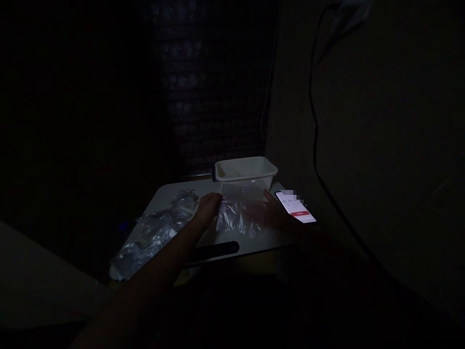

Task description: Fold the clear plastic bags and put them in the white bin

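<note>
Your left hand (209, 208) pinches a clear plastic bag (238, 216) before the white rectangular tub (250, 167); your right hand (276, 212) is too dark to judge. The bag looks mid-handling, the crumpled clear plastic heap (158, 237) unheld.

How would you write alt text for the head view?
Two hands hold clear plastic film over a white table, in front of a white tub. Crumpled plastic lies to the left, a lit phone to the right; the scene is dark.
</note>
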Available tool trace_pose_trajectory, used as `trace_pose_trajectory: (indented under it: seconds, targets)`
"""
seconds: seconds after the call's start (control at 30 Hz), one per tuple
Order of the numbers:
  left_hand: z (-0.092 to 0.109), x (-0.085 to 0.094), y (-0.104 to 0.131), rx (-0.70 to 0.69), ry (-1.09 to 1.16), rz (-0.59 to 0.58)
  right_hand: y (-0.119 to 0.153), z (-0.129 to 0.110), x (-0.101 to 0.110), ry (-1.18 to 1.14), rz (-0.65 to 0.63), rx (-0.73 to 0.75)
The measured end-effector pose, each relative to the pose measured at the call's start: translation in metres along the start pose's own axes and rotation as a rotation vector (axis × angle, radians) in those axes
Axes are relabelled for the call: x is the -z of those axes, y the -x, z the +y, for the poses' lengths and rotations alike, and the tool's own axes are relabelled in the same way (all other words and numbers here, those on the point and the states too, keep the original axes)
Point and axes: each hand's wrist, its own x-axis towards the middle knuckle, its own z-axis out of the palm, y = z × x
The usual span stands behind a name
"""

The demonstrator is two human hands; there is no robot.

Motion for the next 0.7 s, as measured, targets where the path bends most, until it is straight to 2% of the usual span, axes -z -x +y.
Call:
trace_pose_trajectory:
  seconds: [0.1,0.17,0.27,0.37,0.47,0.7]
  targets:
    - [-0.003,0.005,0.000,0.072,0.031,-0.028,0.000,-0.015,-0.007,-0.468,-0.140,-0.153]
    - [-0.004,0.007,0.001,0.178,0.060,-0.091,-0.001,-0.021,-0.011,-0.668,-0.190,-0.229]
    - [-0.007,0.008,0.004,0.378,0.059,-0.182,-0.002,-0.024,-0.013,-0.840,-0.180,-0.331]
    - [-0.011,0.008,0.006,0.408,-0.048,-0.153,0.000,-0.021,-0.012,-1.101,-0.174,-0.448]
    - [-0.014,0.007,0.007,0.343,-0.074,-0.144,0.002,-0.015,-0.010,-1.190,-0.187,-0.455]
    - [-0.011,0.008,0.005,0.266,-0.051,-0.147,0.003,-0.005,0.001,-1.124,-0.231,-0.449]
